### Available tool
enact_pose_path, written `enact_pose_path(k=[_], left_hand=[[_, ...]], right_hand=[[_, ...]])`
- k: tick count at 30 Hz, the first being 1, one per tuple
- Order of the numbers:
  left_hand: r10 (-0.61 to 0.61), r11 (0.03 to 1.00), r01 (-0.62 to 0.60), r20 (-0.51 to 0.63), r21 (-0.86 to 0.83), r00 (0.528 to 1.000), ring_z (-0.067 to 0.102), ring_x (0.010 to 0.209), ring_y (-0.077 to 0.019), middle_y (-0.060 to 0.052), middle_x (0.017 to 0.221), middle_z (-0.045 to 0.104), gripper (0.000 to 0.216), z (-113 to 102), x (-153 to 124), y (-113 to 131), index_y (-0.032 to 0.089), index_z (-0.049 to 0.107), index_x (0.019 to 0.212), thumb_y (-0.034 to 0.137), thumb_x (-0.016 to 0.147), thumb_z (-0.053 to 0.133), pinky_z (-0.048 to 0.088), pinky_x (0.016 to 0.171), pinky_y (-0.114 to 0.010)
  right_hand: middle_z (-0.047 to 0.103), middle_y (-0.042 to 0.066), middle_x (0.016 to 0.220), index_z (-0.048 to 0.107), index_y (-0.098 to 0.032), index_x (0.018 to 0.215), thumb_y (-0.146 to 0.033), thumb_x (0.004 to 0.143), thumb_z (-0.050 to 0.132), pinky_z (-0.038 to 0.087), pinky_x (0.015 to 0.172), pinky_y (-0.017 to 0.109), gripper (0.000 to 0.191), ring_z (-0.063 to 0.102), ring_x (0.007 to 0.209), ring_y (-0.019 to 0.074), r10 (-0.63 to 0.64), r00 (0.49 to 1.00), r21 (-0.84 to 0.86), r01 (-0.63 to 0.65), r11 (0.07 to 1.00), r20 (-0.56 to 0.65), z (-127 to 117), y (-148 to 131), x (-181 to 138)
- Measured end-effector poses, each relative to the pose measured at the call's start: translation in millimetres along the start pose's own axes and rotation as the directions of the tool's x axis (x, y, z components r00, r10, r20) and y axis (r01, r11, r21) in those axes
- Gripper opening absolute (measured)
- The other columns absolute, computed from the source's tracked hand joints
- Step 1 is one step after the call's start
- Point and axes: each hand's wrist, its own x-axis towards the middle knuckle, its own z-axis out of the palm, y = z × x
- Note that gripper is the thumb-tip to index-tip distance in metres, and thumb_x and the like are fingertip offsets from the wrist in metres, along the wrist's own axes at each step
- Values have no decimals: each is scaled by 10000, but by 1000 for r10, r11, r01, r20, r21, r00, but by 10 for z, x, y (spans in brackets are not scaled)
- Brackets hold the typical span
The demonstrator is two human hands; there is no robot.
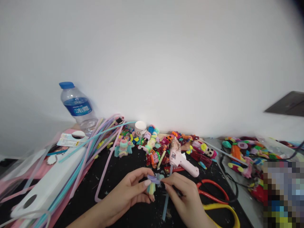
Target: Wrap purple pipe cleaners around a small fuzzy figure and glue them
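Note:
Near the front of the black work surface, my left hand point(129, 190) pinches a small pastel pipe-cleaner figure point(152, 187) between thumb and fingers. It has yellow and light-green strands below and a lavender band across the top. My right hand point(184, 196) pinches at the figure's right side, its fingertips pressed together; the exact strand between them is too small to make out. Just behind my right hand lies a pale pink glue gun point(184, 161), with a translucent glue stick point(165, 205) running from it toward me.
Red-handled scissors point(215, 182) and a yellow handle point(225, 209) lie at right. Pipe cleaners point(87, 158), a white cutout board point(49, 183) and a water bottle point(77, 106) are at left. A paper cup point(140, 127) and colourful fuzzy crafts point(153, 141) line the wall; a black cable point(234, 180) curves at right.

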Motion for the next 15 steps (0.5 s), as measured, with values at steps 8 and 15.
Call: enact_pose_path(k=[8,15], left_hand=[[39,999,-39,27,1,999,580,718,-108,-11,948,555,245,7,-4,34,210,610,991,210,756,681,431,686,-257],[139,977,-139,14,164,990,532,651,-93,13,849,571,270,-22,54,-40,200,585,927,174,700,729,402,604,-229]], right_hand=[[651,40,717,679,-184,852,-129,862,508,464,594,228,180,613,654,154,-8,1000,4,8,1000,-5,3,-7,-9],[646,38,696,672,-175,832,-125,854,511,458,579,224,170,611,639,151,-19,1000,-11,19,1000,-2,14,-26,-17]])
